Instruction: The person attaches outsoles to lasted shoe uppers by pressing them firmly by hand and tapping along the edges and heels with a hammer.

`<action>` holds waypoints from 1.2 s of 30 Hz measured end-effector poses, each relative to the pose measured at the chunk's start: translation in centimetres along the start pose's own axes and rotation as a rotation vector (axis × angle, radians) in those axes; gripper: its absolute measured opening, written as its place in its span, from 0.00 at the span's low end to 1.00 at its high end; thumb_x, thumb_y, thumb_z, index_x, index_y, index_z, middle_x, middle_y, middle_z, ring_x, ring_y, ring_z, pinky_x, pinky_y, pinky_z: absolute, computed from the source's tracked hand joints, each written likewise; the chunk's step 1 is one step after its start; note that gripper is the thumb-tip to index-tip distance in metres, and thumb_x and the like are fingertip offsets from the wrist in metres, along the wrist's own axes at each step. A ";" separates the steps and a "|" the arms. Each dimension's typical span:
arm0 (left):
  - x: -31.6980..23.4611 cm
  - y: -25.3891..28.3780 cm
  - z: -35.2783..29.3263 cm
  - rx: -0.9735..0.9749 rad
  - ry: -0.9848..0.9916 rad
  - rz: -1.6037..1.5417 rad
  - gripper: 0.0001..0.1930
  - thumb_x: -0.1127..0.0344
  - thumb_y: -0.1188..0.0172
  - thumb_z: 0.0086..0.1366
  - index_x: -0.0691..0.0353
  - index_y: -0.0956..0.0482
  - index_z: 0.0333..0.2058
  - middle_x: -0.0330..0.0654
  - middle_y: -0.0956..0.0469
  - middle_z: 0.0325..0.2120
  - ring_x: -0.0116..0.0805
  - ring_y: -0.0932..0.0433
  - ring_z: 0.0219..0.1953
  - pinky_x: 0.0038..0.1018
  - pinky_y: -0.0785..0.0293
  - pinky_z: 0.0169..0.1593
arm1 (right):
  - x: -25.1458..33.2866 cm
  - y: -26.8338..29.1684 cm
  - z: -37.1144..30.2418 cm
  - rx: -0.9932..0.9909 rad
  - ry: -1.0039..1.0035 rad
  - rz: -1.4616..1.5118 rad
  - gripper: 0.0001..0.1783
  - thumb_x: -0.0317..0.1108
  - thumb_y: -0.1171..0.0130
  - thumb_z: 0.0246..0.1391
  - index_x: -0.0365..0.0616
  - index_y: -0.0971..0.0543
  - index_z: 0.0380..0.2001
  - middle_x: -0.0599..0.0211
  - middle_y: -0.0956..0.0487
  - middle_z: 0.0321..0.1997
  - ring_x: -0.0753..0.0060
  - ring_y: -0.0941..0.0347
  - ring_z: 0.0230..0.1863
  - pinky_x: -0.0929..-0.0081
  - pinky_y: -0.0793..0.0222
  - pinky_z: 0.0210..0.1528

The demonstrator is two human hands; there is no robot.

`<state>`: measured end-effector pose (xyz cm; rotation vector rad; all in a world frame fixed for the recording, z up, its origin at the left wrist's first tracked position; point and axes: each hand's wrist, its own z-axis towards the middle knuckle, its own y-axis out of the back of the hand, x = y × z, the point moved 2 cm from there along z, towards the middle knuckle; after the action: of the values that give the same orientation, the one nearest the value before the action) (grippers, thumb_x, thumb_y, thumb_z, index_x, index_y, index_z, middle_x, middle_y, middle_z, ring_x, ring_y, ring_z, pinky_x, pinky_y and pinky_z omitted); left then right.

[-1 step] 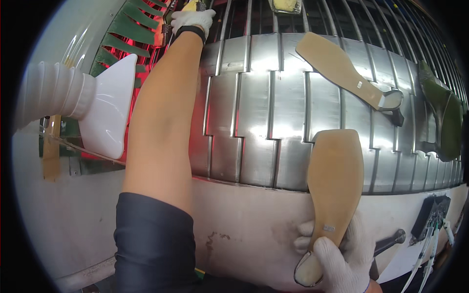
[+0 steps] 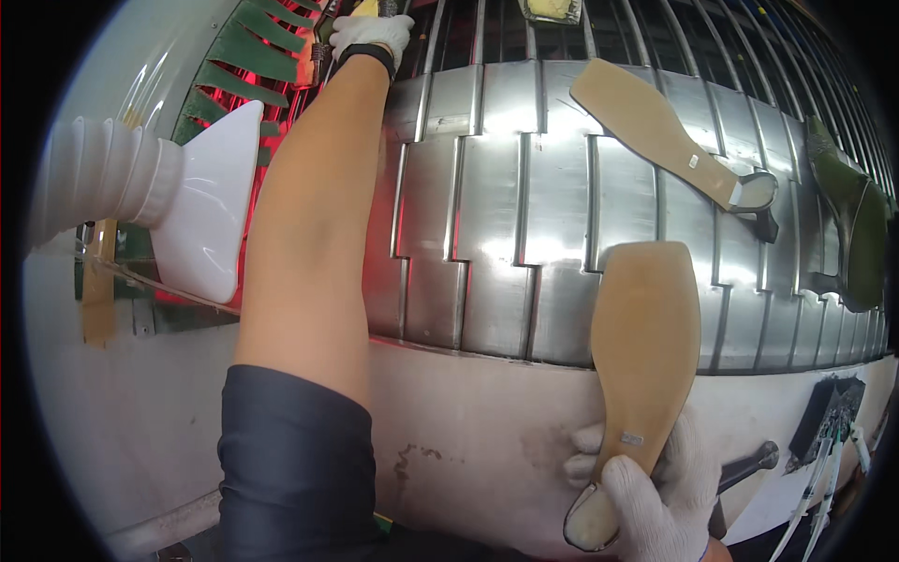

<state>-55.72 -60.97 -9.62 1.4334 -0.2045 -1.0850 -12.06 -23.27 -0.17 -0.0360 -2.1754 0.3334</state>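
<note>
My right hand, in a white knit glove, is closed around the narrow end of a tan shoe sole. The sole's broad square toe points away from me over the conveyor's near edge; a small label and a pale, dark-rimmed heel end show on it. My left arm stretches to the upper left. There my gloved left hand, with a black wristband, is curled at a yellow and dark thing cut off by the picture's top; its fingers are partly hidden. A second tan sole with a dark heel lies on the conveyor.
The slatted metal conveyor spans the middle. At left, a white funnel hood on a ribbed hose stands beside green strip flaps and a red glow. A dark green shoe lies at right, a yellow-topped piece at the top, a black lever below.
The sole on the conveyor has shifted slightly to the right. The held sole has risen a touch, and my left hand has moved very slightly to the right.
</note>
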 end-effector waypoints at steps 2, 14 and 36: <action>0.9 0.3 -0.1 0.003 0.018 -0.002 0.54 0.44 0.21 0.53 0.70 0.37 0.69 0.64 0.29 0.67 0.59 0.23 0.68 0.51 0.22 0.69 | -0.8 0.2 0.1 0.038 0.023 -0.041 0.27 0.46 0.35 0.73 0.52 0.27 0.69 0.56 0.12 0.56 0.51 0.12 0.43 0.52 0.15 0.57; 8.5 15.8 -17.3 0.044 -0.277 -0.399 0.53 0.50 0.22 0.54 0.76 0.35 0.71 0.67 0.26 0.66 0.61 0.23 0.67 0.48 0.25 0.71 | 0.0 -2.3 0.2 0.045 0.261 -0.049 0.29 0.29 0.44 0.70 0.29 0.31 0.70 0.51 0.15 0.49 0.69 0.14 0.42 0.67 0.14 0.47; 29.4 32.5 -42.4 -0.087 -0.623 -0.433 0.44 0.66 0.19 0.62 0.67 0.32 0.74 0.60 0.27 0.63 0.59 0.26 0.64 0.47 0.27 0.69 | -1.4 -6.3 -6.1 0.085 0.701 -0.423 0.19 0.43 0.35 0.75 0.34 0.12 0.51 0.61 0.11 0.39 0.79 0.16 0.39 0.77 0.23 0.36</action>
<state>5.02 -59.46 -4.80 1.0450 -0.2900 -1.8629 -5.71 -28.22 3.66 0.3080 -1.4254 0.1359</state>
